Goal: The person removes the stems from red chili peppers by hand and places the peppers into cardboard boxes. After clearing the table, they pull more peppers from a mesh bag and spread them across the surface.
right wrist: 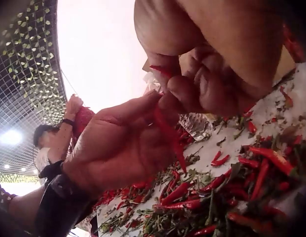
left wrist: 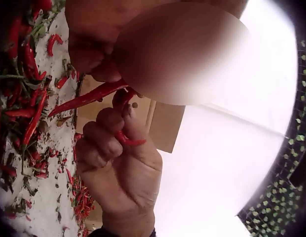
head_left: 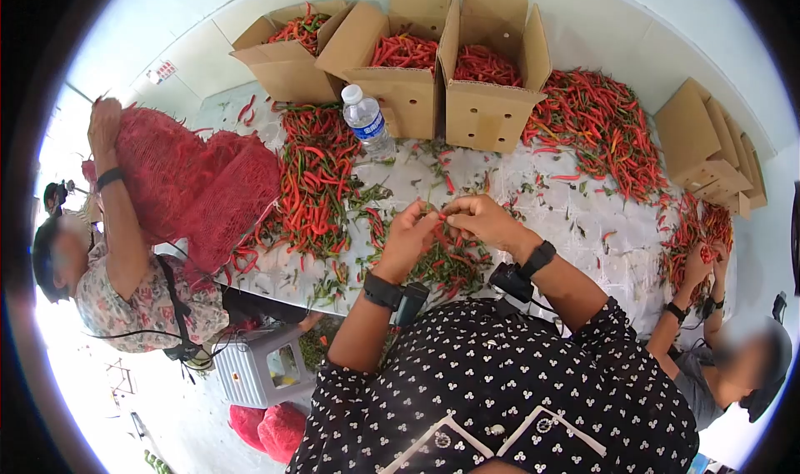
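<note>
Both hands meet over the middle of the table. My left hand (head_left: 409, 239) pinches a slender red chili pepper (left wrist: 88, 98) whose tip points away from the fingers. Close against it, my right hand (head_left: 490, 221) holds a small curved red chili (left wrist: 131, 140) between thumb and curled fingers. In the right wrist view a red tip (right wrist: 160, 70) pokes out of the right hand's fingers, and the left hand's chili (right wrist: 177, 148) hangs downward. Below the hands lies a pile of green stems and red chilies (head_left: 450, 270).
Cardboard boxes (head_left: 496, 111) of chilies line the wall, with a water bottle (head_left: 367, 124) before them. Large chili heaps (head_left: 596, 132) spread over the table. One person lifts a red mesh sack (head_left: 196, 174) at left; another person (head_left: 742, 366) handles chilies at right. A grey stool (head_left: 258, 370) stands below.
</note>
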{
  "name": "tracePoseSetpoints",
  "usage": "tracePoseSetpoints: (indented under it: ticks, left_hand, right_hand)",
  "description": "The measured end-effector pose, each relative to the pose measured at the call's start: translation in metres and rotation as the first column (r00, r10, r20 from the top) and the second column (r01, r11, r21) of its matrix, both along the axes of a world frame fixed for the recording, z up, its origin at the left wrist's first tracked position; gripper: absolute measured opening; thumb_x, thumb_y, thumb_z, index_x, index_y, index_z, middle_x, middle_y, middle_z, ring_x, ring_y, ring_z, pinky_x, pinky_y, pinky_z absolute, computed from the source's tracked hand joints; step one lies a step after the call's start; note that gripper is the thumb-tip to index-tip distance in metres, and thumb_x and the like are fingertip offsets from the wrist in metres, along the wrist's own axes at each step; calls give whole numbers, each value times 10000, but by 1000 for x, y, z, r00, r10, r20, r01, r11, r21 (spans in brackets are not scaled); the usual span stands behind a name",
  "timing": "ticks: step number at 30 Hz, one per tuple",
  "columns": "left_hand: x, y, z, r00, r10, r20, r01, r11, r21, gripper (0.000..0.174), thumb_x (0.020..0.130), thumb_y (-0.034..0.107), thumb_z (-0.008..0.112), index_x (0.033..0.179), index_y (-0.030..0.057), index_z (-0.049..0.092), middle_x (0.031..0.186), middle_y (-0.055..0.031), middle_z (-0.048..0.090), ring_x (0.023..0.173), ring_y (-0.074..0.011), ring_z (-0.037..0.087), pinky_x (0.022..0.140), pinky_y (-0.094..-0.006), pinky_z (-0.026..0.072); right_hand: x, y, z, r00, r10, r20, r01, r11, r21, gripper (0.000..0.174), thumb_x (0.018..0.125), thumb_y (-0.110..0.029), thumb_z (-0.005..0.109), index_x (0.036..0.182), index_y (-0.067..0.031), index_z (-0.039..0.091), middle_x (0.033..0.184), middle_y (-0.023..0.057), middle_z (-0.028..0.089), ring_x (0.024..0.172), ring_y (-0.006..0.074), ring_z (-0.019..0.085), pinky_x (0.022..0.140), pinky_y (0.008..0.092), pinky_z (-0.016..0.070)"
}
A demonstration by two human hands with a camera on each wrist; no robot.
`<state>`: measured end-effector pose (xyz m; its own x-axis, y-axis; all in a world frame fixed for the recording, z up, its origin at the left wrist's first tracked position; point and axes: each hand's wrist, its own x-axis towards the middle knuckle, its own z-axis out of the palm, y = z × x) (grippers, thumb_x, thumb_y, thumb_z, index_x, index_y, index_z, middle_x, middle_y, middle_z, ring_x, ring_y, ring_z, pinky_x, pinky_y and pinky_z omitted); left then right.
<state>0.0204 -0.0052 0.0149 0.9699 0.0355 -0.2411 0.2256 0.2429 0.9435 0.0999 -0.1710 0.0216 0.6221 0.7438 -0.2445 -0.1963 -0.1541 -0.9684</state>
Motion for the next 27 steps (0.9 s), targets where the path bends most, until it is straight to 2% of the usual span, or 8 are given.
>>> tracePoseSetpoints:
  ticks: [4,8,10,11,13,20,22,27]
  left_hand:
    - [-4,-13,21,988,65,-142,-108,940,-324,113,897,160,486,945,67,532,714,29,527,588,-51,473,515,-192,382]
    - [-2,2,-12,989,19,-146,-74,920,-385,161,913,196,454,950,63,536,796,2,570,684,-78,542,586,-235,458]
    - [0,13,-25,998,-70,-1,52,753,-656,202,924,212,417,957,57,541,859,-25,596,797,-120,575,681,-289,490]
    - [0,15,-32,998,-70,-1,53,753,-656,202,924,212,417,957,57,541,859,-25,596,797,-120,575,681,-289,490]
    - [-1,7,-13,995,91,-52,-104,856,-506,217,925,212,406,938,43,541,864,-30,583,813,-140,561,704,-307,474]
    - [4,-11,-14,999,-25,36,36,933,-358,210,918,176,418,969,24,553,869,-20,564,786,-121,536,703,-270,446]
    - [2,-23,8,995,97,36,-90,984,-155,176,903,153,456,963,23,558,820,3,552,723,-67,494,650,-217,413]
    - [5,-17,-3,982,111,150,-139,972,190,150,884,150,497,919,16,557,738,35,515,635,-25,421,572,-185,357]
  right_hand:
    - [6,-6,-4,987,148,-60,-143,987,74,239,837,-129,531,1018,24,559,729,24,588,575,64,495,507,203,392]
    - [4,-13,-8,969,158,-188,-128,978,164,243,845,-114,529,1052,13,544,770,27,586,601,61,495,526,195,394]
    - [8,-20,-20,901,271,-339,-191,949,253,257,855,-108,513,1093,-8,513,846,40,588,654,86,527,560,209,423]
    - [8,-21,-26,901,271,-338,-191,949,252,257,855,-108,513,1093,-8,513,846,40,588,654,86,527,560,209,423]
    - [3,-23,-29,849,211,-485,-38,939,341,227,861,-107,504,1073,-26,505,870,46,589,704,112,556,595,220,448]
    - [-8,-5,-22,778,100,-620,136,937,322,237,845,-110,543,1070,-47,504,839,30,574,723,108,549,583,229,446]
    - [-3,-6,-30,844,24,-535,134,958,254,279,834,-99,553,1101,-43,498,813,24,566,675,80,528,520,201,419]
    - [-3,-7,-29,955,-121,-270,153,983,102,303,824,-103,563,1108,-10,515,755,8,547,604,60,487,485,189,375]
